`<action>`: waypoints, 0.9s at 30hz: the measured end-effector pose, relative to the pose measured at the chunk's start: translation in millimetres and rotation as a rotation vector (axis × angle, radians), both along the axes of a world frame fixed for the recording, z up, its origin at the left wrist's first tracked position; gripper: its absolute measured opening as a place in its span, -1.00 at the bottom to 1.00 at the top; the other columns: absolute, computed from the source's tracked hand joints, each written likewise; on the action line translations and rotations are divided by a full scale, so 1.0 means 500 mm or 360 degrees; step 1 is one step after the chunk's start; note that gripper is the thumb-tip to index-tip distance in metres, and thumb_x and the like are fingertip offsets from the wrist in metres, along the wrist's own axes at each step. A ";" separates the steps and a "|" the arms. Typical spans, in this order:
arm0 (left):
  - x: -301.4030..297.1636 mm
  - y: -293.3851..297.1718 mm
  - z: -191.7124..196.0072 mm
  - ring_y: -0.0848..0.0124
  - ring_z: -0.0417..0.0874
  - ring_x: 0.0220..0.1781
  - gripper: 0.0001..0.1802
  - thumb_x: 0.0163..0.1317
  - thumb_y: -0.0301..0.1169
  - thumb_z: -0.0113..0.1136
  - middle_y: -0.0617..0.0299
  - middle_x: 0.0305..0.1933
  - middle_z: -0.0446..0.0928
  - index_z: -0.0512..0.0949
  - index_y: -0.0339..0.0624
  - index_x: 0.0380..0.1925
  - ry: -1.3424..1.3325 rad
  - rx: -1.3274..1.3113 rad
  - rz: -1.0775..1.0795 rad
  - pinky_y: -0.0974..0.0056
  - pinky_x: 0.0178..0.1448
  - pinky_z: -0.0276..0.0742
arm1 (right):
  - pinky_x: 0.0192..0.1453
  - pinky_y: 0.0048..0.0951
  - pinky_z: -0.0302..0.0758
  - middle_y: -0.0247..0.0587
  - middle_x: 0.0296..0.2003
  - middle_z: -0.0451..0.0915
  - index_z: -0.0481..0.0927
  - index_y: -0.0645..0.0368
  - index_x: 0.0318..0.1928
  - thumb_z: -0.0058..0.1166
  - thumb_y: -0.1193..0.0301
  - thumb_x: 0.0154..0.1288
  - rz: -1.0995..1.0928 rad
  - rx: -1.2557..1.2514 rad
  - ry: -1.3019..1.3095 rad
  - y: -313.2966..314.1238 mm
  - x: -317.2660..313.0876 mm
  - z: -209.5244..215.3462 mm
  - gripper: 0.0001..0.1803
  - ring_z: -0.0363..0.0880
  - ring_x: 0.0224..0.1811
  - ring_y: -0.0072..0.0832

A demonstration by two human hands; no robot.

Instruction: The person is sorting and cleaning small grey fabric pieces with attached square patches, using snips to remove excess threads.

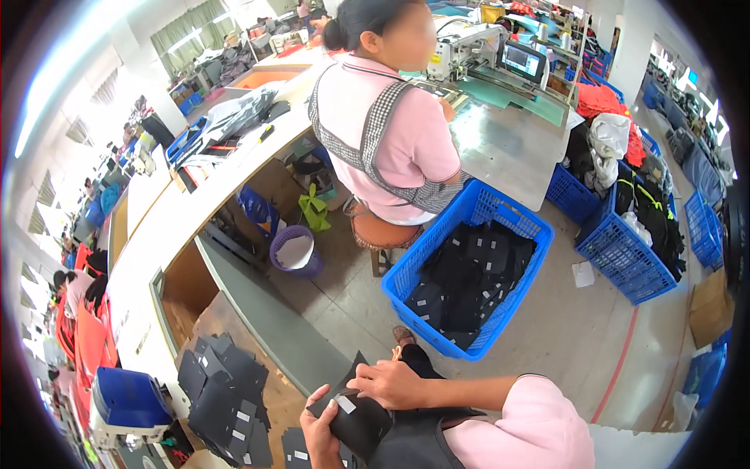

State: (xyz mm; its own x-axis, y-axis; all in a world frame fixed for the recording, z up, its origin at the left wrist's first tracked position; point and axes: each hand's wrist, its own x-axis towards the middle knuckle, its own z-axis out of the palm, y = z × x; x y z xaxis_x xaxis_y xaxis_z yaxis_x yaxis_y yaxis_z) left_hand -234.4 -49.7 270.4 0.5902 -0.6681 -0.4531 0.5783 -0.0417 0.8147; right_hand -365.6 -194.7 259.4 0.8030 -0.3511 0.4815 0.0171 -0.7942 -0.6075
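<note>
A black fabric piece [364, 431] with a small white label is held in front of my dark apron, bent into a curve. My left hand [319, 430] grips its left side, thumb over the front beside the label. The closed fingers of my right hand [387, 384] are at its upper edge, by a dark pointed corner of fabric. Something thin and tan sticks up above the right hand; I cannot make out what it is. Left of my hands, a pile of black cut pieces [223, 391] with white labels lies on the worktable [285, 383].
A blue plastic basket [488, 344] of labelled black pieces stands ahead to the right. Beyond it a person in pink [394, 133] sits on a stool at a sewing machine [457, 55]. A purple bin [295, 252] is on the floor. More blue crates [629, 254] hold fabric at right.
</note>
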 end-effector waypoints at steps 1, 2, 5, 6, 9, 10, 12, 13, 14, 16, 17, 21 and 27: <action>-0.001 0.000 -0.002 0.36 0.61 -0.27 -0.58 0.06 -0.66 0.18 0.06 -0.24 0.56 0.41 -0.37 -0.02 -0.0013 0.0000 -0.0008 0.34 -0.12 0.56 | -0.45 -0.37 0.39 -0.32 -0.36 0.38 0.48 0.05 -0.19 0.16 0.39 0.04 0.0024 0.0020 0.0031 0.001 -0.002 0.002 -0.73 0.44 -0.54 -0.33; -0.002 0.000 -0.003 0.36 0.61 -0.27 -0.58 0.05 -0.67 0.17 0.06 -0.24 0.56 0.42 -0.36 -0.02 -0.0022 0.0026 -0.0002 0.34 -0.12 0.56 | -0.40 -0.32 0.41 -0.28 -0.32 0.39 0.46 0.09 -0.20 0.16 0.43 0.03 0.0048 0.0040 0.0061 0.001 -0.003 0.003 -0.72 0.48 -0.51 -0.31; -0.004 -0.002 -0.005 0.36 0.61 -0.27 -0.58 0.05 -0.69 0.15 0.06 -0.25 0.56 0.42 -0.36 -0.02 -0.0051 0.0079 -0.0005 0.34 -0.13 0.56 | -0.49 -0.41 0.38 -0.36 -0.37 0.38 0.50 0.01 -0.18 0.15 0.35 0.05 0.0009 0.0022 0.0009 0.001 -0.008 -0.005 -0.73 0.42 -0.56 -0.33; -0.007 -0.002 -0.006 0.34 0.62 -0.27 -0.57 0.07 -0.67 0.14 0.04 -0.23 0.55 0.39 -0.37 0.00 -0.0072 0.0077 -0.0017 0.33 -0.13 0.57 | -0.49 -0.41 0.38 -0.36 -0.37 0.38 0.50 0.01 -0.18 0.15 0.35 0.05 0.0001 0.0023 -0.0001 0.000 -0.012 -0.004 -0.73 0.42 -0.56 -0.33; -0.013 -0.005 -0.006 0.32 0.62 -0.26 -0.56 0.08 -0.65 0.12 0.01 -0.22 0.55 0.37 -0.38 0.02 -0.0097 0.0077 -0.0032 0.30 -0.14 0.57 | -0.49 -0.42 0.39 -0.35 -0.37 0.38 0.50 0.02 -0.19 0.15 0.36 0.04 0.0041 -0.0006 -0.0067 0.000 -0.022 -0.003 -0.74 0.43 -0.55 -0.34; -0.016 -0.006 -0.007 0.31 0.62 -0.26 -0.56 0.08 -0.66 0.12 0.01 -0.22 0.55 0.37 -0.38 0.02 -0.0092 0.0079 -0.0026 0.30 -0.14 0.57 | -0.48 -0.42 0.39 -0.36 -0.37 0.38 0.50 0.02 -0.19 0.15 0.36 0.04 0.0037 -0.0040 -0.0030 0.000 -0.022 -0.010 -0.73 0.44 -0.55 -0.34; -0.020 -0.006 -0.009 0.31 0.62 -0.25 -0.56 0.08 -0.66 0.12 0.01 -0.21 0.55 0.37 -0.38 0.02 -0.0147 0.0096 -0.0054 0.29 -0.13 0.57 | -0.48 -0.43 0.39 -0.36 -0.36 0.39 0.50 0.03 -0.18 0.15 0.36 0.04 0.0027 -0.0073 -0.0004 0.002 -0.025 -0.016 -0.73 0.44 -0.54 -0.34; -0.022 -0.007 -0.008 0.31 0.62 -0.25 -0.56 0.07 -0.66 0.12 0.01 -0.21 0.54 0.37 -0.38 0.01 -0.0191 0.0111 -0.0075 0.29 -0.13 0.58 | -0.47 -0.42 0.40 -0.35 -0.35 0.39 0.51 0.03 -0.18 0.15 0.37 0.04 -0.0025 -0.0038 -0.0017 0.003 -0.026 -0.018 -0.73 0.45 -0.53 -0.34; -0.025 -0.010 -0.005 0.31 0.62 -0.25 -0.56 0.07 -0.66 0.12 0.01 -0.21 0.54 0.37 -0.38 0.01 -0.0202 0.0112 -0.0081 0.29 -0.13 0.58 | -0.46 -0.41 0.41 -0.35 -0.34 0.40 0.51 0.03 -0.18 0.15 0.37 0.04 -0.0077 -0.0003 -0.0031 0.002 -0.028 -0.019 -0.73 0.46 -0.53 -0.34; -0.033 -0.016 0.002 0.31 0.62 -0.24 -0.57 0.07 -0.67 0.13 0.02 -0.20 0.54 0.38 -0.38 0.01 -0.0145 0.0060 -0.0049 0.29 -0.12 0.58 | -0.46 -0.39 0.41 -0.34 -0.33 0.41 0.50 0.03 -0.16 0.15 0.37 0.05 -0.0105 0.0084 -0.0039 0.003 -0.035 -0.012 -0.72 0.47 -0.52 -0.33; -0.035 -0.016 0.003 0.31 0.62 -0.24 -0.57 0.07 -0.67 0.13 0.02 -0.20 0.54 0.38 -0.38 0.01 -0.0154 0.0058 -0.0053 0.29 -0.12 0.58 | -0.45 -0.38 0.42 -0.33 -0.31 0.42 0.50 0.03 -0.15 0.14 0.37 0.07 -0.0130 0.0171 -0.0037 0.003 -0.038 -0.009 -0.71 0.48 -0.51 -0.31; -0.041 -0.019 -0.005 0.32 0.61 -0.22 -0.57 0.07 -0.67 0.14 0.02 -0.18 0.54 0.39 -0.38 0.00 -0.0173 0.0060 -0.0095 0.30 -0.09 0.57 | -0.43 -0.35 0.43 -0.31 -0.28 0.43 0.46 0.02 -0.07 0.14 0.35 0.09 -0.0117 0.0318 -0.0048 0.005 -0.047 -0.014 -0.65 0.51 -0.44 -0.31; -0.057 -0.026 0.008 0.34 0.61 -0.21 -0.57 0.07 -0.65 0.15 0.05 -0.16 0.54 0.39 -0.37 0.00 -0.0216 0.0051 -0.0220 0.32 -0.08 0.55 | -0.33 -0.33 0.45 -0.34 -0.22 0.46 0.40 -0.04 0.05 0.16 0.28 0.08 -0.0204 0.0503 0.0129 0.010 -0.061 0.014 -0.52 0.53 -0.31 -0.38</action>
